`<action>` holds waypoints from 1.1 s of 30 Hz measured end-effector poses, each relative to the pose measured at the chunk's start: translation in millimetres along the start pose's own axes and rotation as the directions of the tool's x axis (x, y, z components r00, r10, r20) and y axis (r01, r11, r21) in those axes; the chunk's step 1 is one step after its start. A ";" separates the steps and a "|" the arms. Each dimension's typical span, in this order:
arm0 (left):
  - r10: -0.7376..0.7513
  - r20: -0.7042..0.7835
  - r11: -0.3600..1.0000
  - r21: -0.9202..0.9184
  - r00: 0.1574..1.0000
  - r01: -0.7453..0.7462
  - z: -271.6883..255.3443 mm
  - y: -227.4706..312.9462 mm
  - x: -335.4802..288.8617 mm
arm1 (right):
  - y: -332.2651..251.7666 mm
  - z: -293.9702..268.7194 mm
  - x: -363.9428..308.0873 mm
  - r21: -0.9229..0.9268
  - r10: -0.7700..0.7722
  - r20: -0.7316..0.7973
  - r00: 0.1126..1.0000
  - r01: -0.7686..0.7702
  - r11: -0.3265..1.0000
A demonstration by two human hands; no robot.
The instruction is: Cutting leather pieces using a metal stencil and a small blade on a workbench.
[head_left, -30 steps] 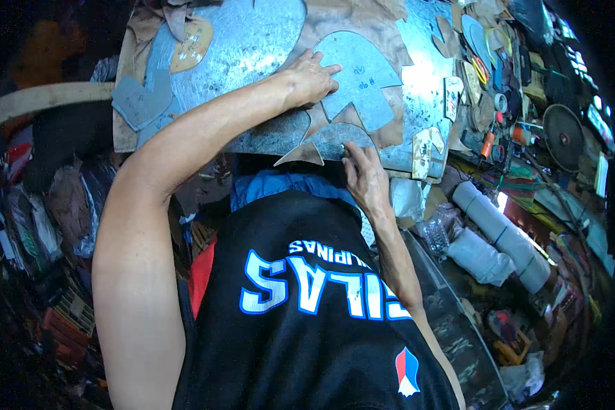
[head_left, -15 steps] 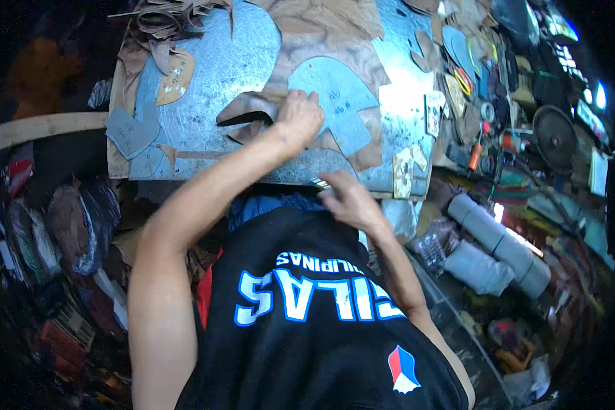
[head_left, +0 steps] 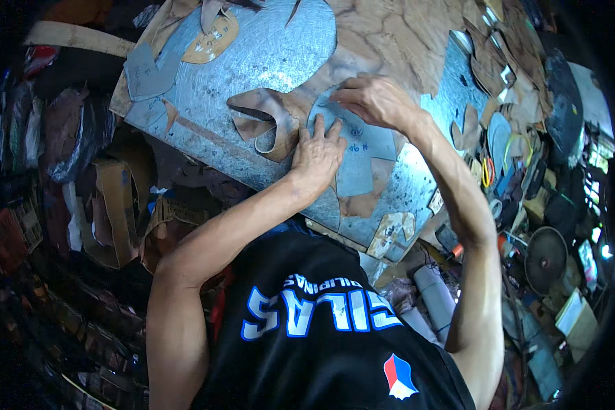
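Curled leather scrap (head_left: 289, 131) beside left hand (head_left: 317, 156) and template (head_left: 354, 169)

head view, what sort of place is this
Probably a small leather or shoemaking workshop: a marked grey template lies on a brown leather-like sheet spread over a metal-topped workbench, with another tan template nearby.

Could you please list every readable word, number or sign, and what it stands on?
Black cloth jersey: white, blue-edged lettering, readable, not copied here; red, white and blue emblem.
Grey-blue notched pattern piece: handwriting, partly legible, not copied.
Tan rounded pattern piece, grey angular pattern piece: marks too small to read surely.
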State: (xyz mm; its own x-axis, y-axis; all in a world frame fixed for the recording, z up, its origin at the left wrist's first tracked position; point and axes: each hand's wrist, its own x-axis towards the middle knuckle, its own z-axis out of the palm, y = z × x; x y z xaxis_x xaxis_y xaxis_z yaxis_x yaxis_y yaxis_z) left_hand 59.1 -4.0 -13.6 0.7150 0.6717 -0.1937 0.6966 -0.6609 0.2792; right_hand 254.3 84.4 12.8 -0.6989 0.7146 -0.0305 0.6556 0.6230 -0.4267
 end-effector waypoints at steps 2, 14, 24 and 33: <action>-0.013 0.006 1.000 -0.025 1.000 0.013 -1.2 1.7 1.0 | 13.6 4.0 17.7 0.015 -0.099 0.073 0.992 0.098 0.995; -0.029 0.072 0.998 0.054 0.997 0.026 -11.0 11.3 13.4 | 35.5 -19.1 57.8 -0.033 -0.182 0.316 0.931 0.203 0.979; -0.078 0.135 0.982 0.182 0.988 0.053 -17.5 11.2 24.5 | 36.5 -14.0 41.5 -0.065 -0.101 0.217 0.971 0.118 0.991; -0.079 0.169 0.983 0.179 0.982 0.048 -20.6 12.4 26.9 | 46.9 -7.6 29.9 -0.016 -0.034 0.242 0.970 0.039 0.999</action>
State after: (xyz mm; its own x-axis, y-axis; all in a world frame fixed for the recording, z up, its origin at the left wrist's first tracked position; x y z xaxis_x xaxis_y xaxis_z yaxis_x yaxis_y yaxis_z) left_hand 85.8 12.7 4.1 0.6578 0.6553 -0.3713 0.7293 -0.6773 0.0967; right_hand 266.2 137.4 -1.2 -0.7694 0.5944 -0.2339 0.6321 0.6555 -0.4132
